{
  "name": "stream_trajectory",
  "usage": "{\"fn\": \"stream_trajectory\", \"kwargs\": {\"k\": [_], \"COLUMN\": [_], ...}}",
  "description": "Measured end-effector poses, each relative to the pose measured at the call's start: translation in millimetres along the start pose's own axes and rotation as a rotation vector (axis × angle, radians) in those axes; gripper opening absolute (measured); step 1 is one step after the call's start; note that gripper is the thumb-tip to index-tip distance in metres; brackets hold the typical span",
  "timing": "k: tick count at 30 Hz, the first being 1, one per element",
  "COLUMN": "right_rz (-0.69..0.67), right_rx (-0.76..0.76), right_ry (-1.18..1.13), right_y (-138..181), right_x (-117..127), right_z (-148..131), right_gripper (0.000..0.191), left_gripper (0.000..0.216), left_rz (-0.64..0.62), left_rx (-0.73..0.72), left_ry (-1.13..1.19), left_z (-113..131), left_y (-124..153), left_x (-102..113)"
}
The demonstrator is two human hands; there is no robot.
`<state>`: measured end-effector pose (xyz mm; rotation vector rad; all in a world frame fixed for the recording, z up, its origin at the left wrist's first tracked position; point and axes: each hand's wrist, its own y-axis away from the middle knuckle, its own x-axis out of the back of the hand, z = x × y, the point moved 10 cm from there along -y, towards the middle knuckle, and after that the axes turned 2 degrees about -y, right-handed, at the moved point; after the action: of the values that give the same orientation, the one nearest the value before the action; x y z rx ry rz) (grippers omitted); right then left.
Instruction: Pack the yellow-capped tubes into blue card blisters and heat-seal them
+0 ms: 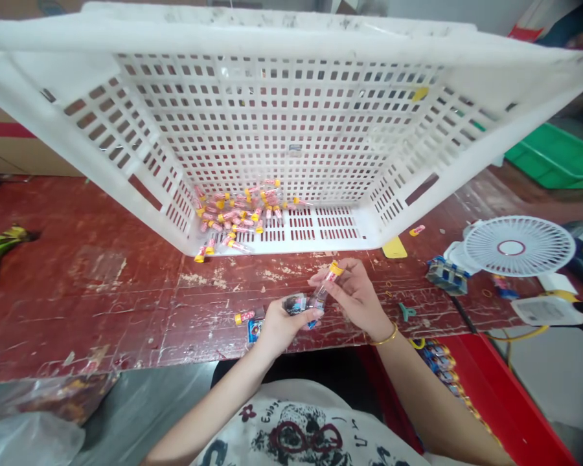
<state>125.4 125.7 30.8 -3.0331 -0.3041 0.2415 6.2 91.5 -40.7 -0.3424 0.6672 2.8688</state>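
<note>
Over the front part of the red table, my right hand (pixel 357 296) pinches a small clear tube (pixel 333 272) with a yellow cap and pink contents. Just beside it my left hand (pixel 282 327) is closed on a small printed plastic packet (pixel 295 304), partly hidden by the fingers. The tube's lower end meets the packet; whether it is inside, I cannot tell. To the left of my left hand lie another yellow-capped tube (pixel 245 317) and a blue printed packet (pixel 254 330). Many similar tubes (pixel 233 217) are heaped in the left part of the white basket (pixel 340 243).
The large white basket lies tipped toward me on the worn red table (pixel 102 278). At right are a white fan (pixel 519 246), a bundle of packets (pixel 447 275), a teal clip (pixel 407 312) and a green bin (pixel 558 155). A red tray (pixel 505 401) sits below the table edge.
</note>
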Motion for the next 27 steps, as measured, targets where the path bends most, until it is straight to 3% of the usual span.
{"fn": "stream_trajectory", "kwargs": {"k": [6, 12, 19, 23, 25, 27], "right_rz": [0.044, 0.117, 0.033, 0.031, -0.034, -0.079], "right_rx": [-0.027, 0.129, -0.081, -0.123, -0.093, -0.073], "right_ry": [-0.033, 0.41, -0.021, -0.078, -0.019, 0.068], "right_y": [8, 17, 10, 18, 27, 36], "right_x": [11, 24, 11, 4, -7, -17], "right_z": [5, -9, 13, 24, 26, 29], "right_gripper": [0.031, 0.025, 0.03, 0.029, 0.039, 0.064], "left_gripper": [0.038, 0.034, 0.031, 0.041, 0.045, 0.046], "left_rz": [-0.048, -0.043, -0.061, -0.098, -0.081, -0.051], "left_rx": [0.086, -0.011, 0.015, 0.127, 0.156, 0.185], "left_ry": [0.052, -0.04, 0.023, 0.165, 0.252, 0.321], "left_z": [-15, -17, -12, -14, -14, -14], "left_y": [1, -6, 1, 6, 5, 3], "left_x": [-6, -2, -9, -21, -25, -28]}}
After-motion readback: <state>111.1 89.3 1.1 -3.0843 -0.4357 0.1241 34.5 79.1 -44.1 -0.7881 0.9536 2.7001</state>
